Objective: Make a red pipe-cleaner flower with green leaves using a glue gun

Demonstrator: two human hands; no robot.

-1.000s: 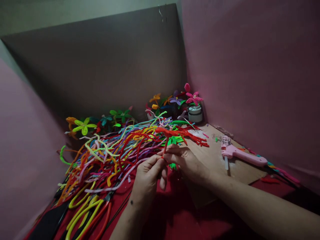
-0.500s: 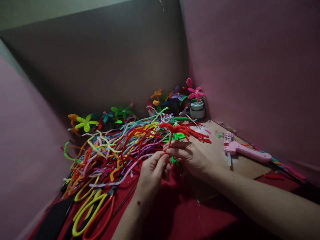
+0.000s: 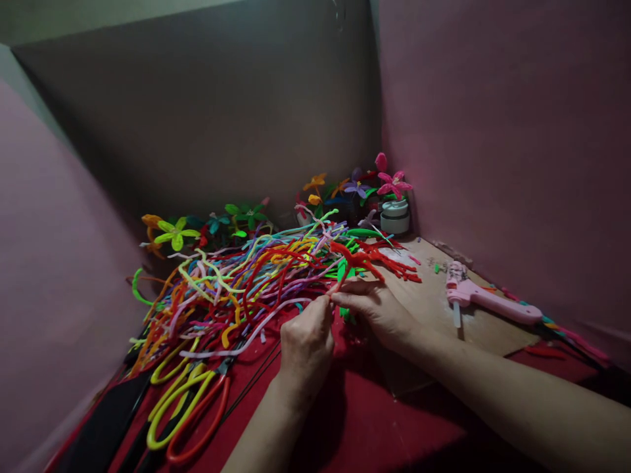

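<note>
My left hand (image 3: 306,340) and my right hand (image 3: 375,310) meet at the middle of the table, both pinched on the stem of a red pipe-cleaner flower (image 3: 349,257) that stands up from my fingertips. The flower's red petals spread just above the fingers. Green bits of pipe cleaner (image 3: 344,270) show behind and under my right hand. A big heap of coloured pipe cleaners (image 3: 236,276) lies directly to the left of the hands.
Finished pipe-cleaner flowers (image 3: 177,233) line the back wall, some in a small white pot (image 3: 395,218) in the corner. A pink glue gun (image 3: 486,302) lies on the wooden board (image 3: 428,295) at right. Scissors with yellow and orange handles (image 3: 192,410) lie front left on red cloth (image 3: 365,427).
The view has shifted slightly, so everything sits a little further right. My left hand has turned its back upward and closed in on the stem beside my right fingers.
</note>
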